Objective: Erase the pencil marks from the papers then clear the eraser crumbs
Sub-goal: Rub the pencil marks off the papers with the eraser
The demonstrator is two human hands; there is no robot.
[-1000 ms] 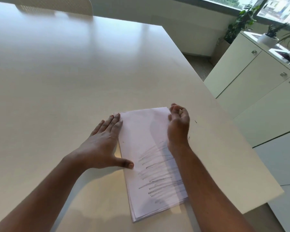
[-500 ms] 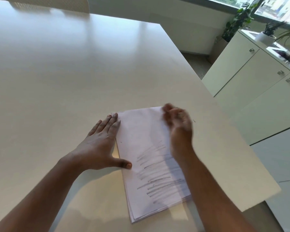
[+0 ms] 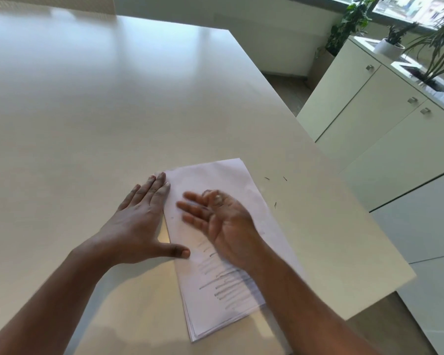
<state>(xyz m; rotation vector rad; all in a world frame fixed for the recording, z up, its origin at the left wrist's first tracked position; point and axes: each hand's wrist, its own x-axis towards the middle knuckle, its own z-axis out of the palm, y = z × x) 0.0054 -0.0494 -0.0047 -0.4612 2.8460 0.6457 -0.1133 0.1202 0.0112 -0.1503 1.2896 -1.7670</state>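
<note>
1. Head view: your right hand [image 3: 217,221] has swung from the far right corner of the papers [image 3: 223,242] to their middle, palm turned up and blurred with motion. Its three outer fingers are spread, while the thumb and forefinger seem to pinch a small pale bit, likely the eraser [image 3: 218,199]; the blur leaves that unsure.
2. Your left hand [image 3: 141,221] has stayed flat, fingers together, thumb pressing the stack's left edge.
3. Progress: the far half of the top sheet looks rubbed clean; pencil marks [image 3: 228,280] remain at 6 o'clock on it. By my reading, erasing is about half done and clearing has barely begun.
4. A few dark crumbs [image 3: 275,204] lie on the table [image 3: 113,111] at 3 o'clock from the stack.
5. The stack lies slightly fanned near the table's right edge.
</note>
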